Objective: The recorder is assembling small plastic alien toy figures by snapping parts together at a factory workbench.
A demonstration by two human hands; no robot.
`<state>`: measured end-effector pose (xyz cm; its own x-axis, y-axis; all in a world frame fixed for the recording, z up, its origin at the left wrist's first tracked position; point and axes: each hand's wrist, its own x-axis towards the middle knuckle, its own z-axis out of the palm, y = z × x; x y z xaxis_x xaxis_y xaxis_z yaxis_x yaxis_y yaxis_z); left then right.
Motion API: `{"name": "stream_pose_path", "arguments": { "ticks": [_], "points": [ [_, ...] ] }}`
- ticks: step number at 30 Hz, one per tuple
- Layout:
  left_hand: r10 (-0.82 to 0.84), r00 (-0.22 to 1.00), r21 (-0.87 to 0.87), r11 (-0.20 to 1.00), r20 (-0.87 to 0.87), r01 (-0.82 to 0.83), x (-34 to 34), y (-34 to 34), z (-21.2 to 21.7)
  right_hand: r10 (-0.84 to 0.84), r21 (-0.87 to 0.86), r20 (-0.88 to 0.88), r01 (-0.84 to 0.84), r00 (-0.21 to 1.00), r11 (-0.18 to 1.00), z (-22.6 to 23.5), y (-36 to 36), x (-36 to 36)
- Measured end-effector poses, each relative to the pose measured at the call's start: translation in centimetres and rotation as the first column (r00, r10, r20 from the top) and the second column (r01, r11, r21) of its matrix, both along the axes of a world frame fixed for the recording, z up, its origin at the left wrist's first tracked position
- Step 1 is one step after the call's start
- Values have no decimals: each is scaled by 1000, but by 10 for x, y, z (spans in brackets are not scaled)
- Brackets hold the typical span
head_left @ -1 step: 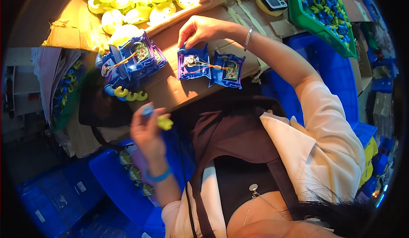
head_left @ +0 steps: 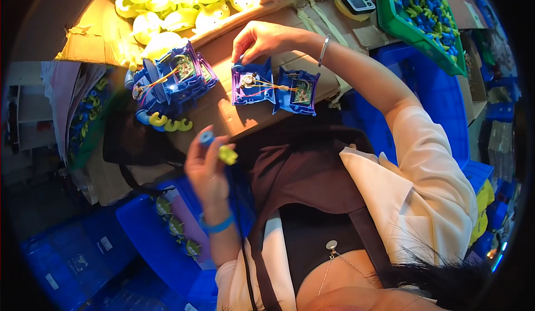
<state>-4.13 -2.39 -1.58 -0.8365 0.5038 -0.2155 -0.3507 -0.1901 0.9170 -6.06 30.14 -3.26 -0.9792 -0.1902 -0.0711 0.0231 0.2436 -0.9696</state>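
My left hand [head_left: 209, 172], at the cardboard's near edge, pinches a small plastic piece with a blue end [head_left: 207, 138] and a yellow-green end [head_left: 228, 155]. Opened out on the cardboard lies a blue and purple plastic casing [head_left: 253, 96], its two halves joined by thin wires; a circuit board [head_left: 302, 92] shows in the right half. My right hand [head_left: 259, 41] closes its fingertips on a small blue plastic part [head_left: 238, 66] at the casing's far left corner. To the left, similar opened casings [head_left: 178, 82] are piled up, with wires and a board showing.
Yellow-green hooked pieces [head_left: 177, 125] lie beside the pile. A brightly lit box of yellow-green shells [head_left: 178, 18] stands at the back. At the far right, a green tray [head_left: 401, 32] holds small blue and yellow parts. Blue bins [head_left: 139, 227] sit lower left.
My left hand has moved to the right and slightly nearer to me, carrying the blue and yellow-green piece. My right hand and the casing have hardly moved.
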Motion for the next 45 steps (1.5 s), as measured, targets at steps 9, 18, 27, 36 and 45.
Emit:
{"name": "stream_pose_path", "arguments": {
  "ticks": [9, 18, 27, 36, 45],
  "points": [
    [-9, 971, 86, 996, 239, -12, 29, 52, -10, 63, 87, -139, -51, 988, 995, -4, 0, 2],
    [146, 988, -39, 988, -46, -148, 37, 77, -19, 65, 77, -185, -51, 981, 996, -14, -7, 6],
    [99, 989, -136, 984, -107, -114, 35, 76, -33, 57, 117, -158, -39, 986, 992, -16, -9, 0],
    [147, 988, -177, 973, -36, -151, 31, 76, -32, 159, 312, -534, 19, 830, 950, -23, -9, 0],
    [109, 994, -275, 955, -23, -111, 29, 75, -33, 197, 409, -671, 136, 715, 902, -8, -9, 12]
  ]
}}
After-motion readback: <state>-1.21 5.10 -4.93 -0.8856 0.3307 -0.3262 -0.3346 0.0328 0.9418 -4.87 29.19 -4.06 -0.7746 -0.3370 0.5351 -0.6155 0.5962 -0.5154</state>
